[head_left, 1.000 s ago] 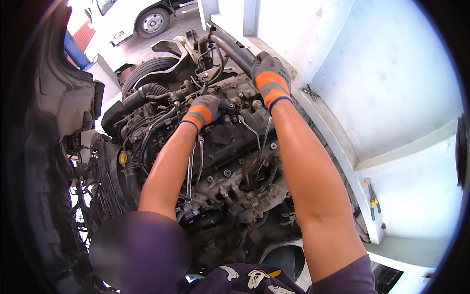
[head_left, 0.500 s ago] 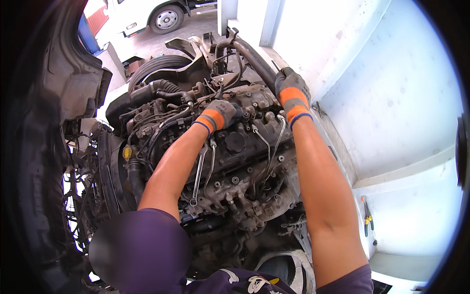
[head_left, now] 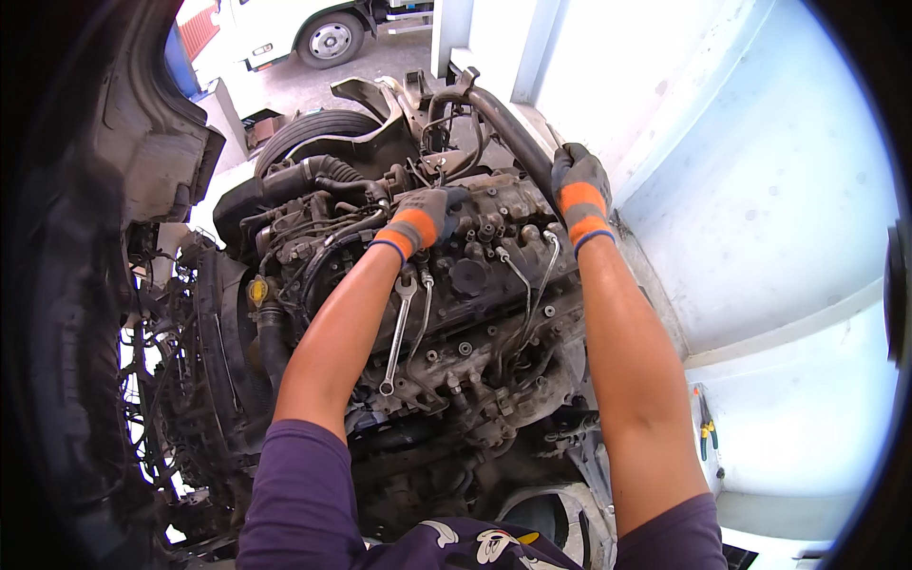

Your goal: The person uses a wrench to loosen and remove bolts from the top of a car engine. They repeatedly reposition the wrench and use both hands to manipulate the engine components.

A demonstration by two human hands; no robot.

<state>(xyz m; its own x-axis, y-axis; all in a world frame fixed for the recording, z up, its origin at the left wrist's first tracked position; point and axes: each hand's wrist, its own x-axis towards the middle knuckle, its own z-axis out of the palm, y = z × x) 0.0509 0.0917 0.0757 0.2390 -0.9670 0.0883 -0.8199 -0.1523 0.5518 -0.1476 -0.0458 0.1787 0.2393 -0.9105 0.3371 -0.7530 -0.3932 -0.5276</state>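
Both my hands wear grey work gloves with orange bands and blue hems. At the far side of a greasy engine (head_left: 456, 313), my left hand (head_left: 423, 218) is closed low over the parts near the valve cover. Its fingertips point right, and what they grip is hidden. Farther right, my right hand (head_left: 581, 180) is closed beside a thick dark pipe (head_left: 513, 128); a thin rod pokes out past its fingers, only faintly visible. A combination wrench (head_left: 396, 340) lies across the engine below my left wrist. Bent metal fuel lines (head_left: 522, 280) rise from the engine nearby.
A pale vehicle panel (head_left: 750, 190) borders the right side, with yellow-handled pliers (head_left: 708, 427) low against it. Dark bodywork (head_left: 152, 133) stands on the left. Beyond the engine are a tyre (head_left: 313, 138) and a parked white truck (head_left: 285, 28).
The view has shifted slightly, so the engine sits a little lower and more to the right. My right hand has turned a little, and the thin rod shows less. My left hand stays among the same parts.
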